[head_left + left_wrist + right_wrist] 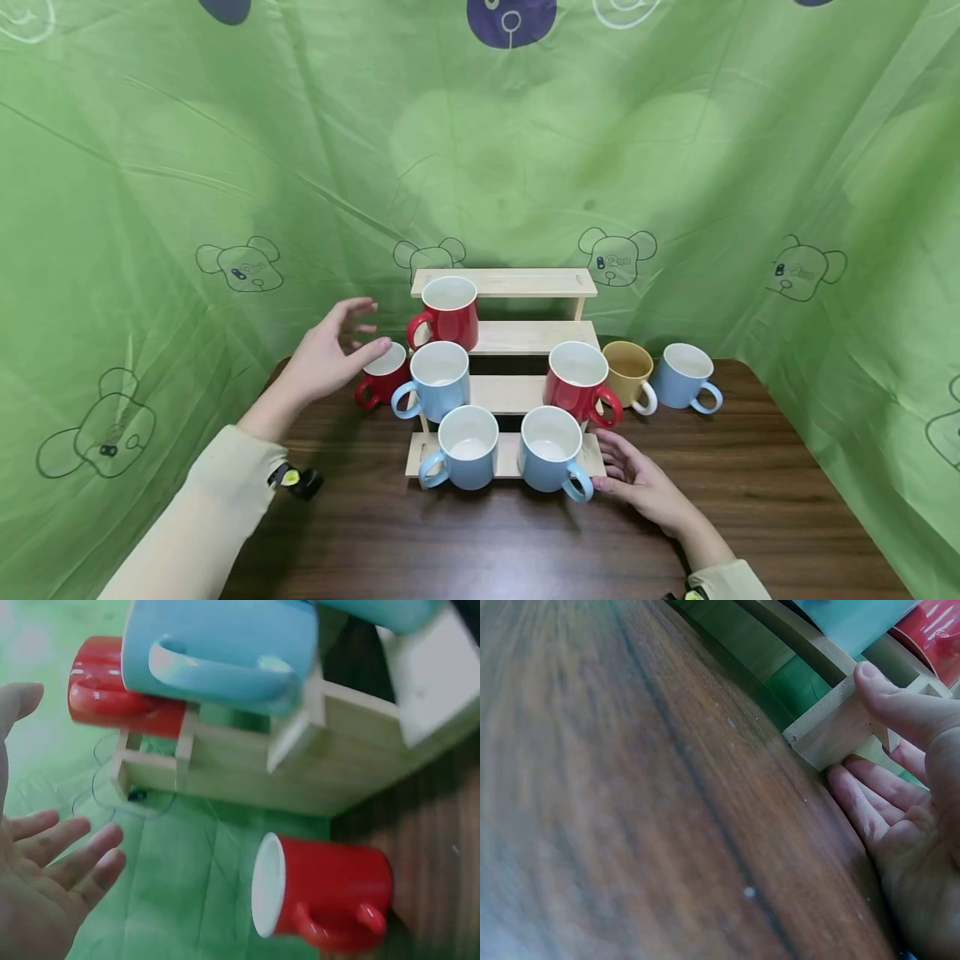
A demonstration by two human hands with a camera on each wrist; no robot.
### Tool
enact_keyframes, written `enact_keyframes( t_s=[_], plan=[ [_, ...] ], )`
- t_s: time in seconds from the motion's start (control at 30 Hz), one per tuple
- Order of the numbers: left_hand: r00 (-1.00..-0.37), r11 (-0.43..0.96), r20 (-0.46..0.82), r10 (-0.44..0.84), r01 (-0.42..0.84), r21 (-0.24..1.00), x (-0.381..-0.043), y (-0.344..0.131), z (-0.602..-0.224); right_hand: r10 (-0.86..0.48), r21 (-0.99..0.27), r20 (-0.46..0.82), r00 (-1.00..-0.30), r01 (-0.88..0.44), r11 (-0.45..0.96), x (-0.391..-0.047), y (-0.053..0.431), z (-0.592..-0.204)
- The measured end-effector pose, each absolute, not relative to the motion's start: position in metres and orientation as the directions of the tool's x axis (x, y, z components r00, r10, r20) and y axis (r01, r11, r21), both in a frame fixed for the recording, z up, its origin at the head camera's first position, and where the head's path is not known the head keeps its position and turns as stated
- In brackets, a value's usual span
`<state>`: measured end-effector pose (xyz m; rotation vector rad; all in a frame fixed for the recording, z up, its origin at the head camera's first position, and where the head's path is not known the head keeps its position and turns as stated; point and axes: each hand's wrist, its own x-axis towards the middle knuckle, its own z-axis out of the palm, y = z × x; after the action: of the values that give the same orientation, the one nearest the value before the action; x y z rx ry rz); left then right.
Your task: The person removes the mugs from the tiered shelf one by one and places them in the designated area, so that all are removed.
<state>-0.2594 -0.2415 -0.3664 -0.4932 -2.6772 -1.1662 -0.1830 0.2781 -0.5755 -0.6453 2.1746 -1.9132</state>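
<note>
A stepped wooden rack (pixel 507 393) stands on the table with mugs on its lower three steps. My left hand (pixel 330 350) hovers at its left side, fingers spread and holding nothing. Below that hand a red mug (pixel 386 377) stands on the table; in the left wrist view the red mug (pixel 334 889) is apart from the fingers. Nearby on the rack are another red mug (pixel 452 317) on the third step and a light blue mug (pixel 441 385) on the second. My right hand (pixel 641 483) holds the bottom step's right end, thumb (pixel 889 697) at its edge.
Two light blue mugs, one left (pixel 471 457) and one right (pixel 551 458), stand on the bottom step. A red mug (pixel 573 387) is on the second step's right. Behind it on the table are a yellow mug (pixel 626 375) and a blue mug (pixel 678 383). A green curtain (pixel 510 167) surrounds the table.
</note>
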Motion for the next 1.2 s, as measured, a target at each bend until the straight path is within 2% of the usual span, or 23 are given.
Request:
enact_keyframes(
  t_s=[0.3, 0.83, 1.2],
  plan=[
    [-0.943, 0.592, 0.262, 0.207, 0.334, 0.734, -0.291, -0.203, -0.349, -0.427, -0.977, 0.143, -0.893, -0.197, 0.085, -0.182, 0.275, -0.574],
    [-0.950, 0.573, 0.212, 0.232, 0.309, 0.759, -0.303, -0.159, -0.336, -0.429, -0.978, 0.143, -0.892, -0.193, 0.075, -0.182, 0.275, -0.573],
    [-0.963, 0.607, 0.167, 0.211, 0.263, 0.750, -0.313, -0.145, -0.344, -0.413, -0.979, 0.129, -0.901, -0.183, 0.094, -0.183, 0.277, -0.574]
  ],
)
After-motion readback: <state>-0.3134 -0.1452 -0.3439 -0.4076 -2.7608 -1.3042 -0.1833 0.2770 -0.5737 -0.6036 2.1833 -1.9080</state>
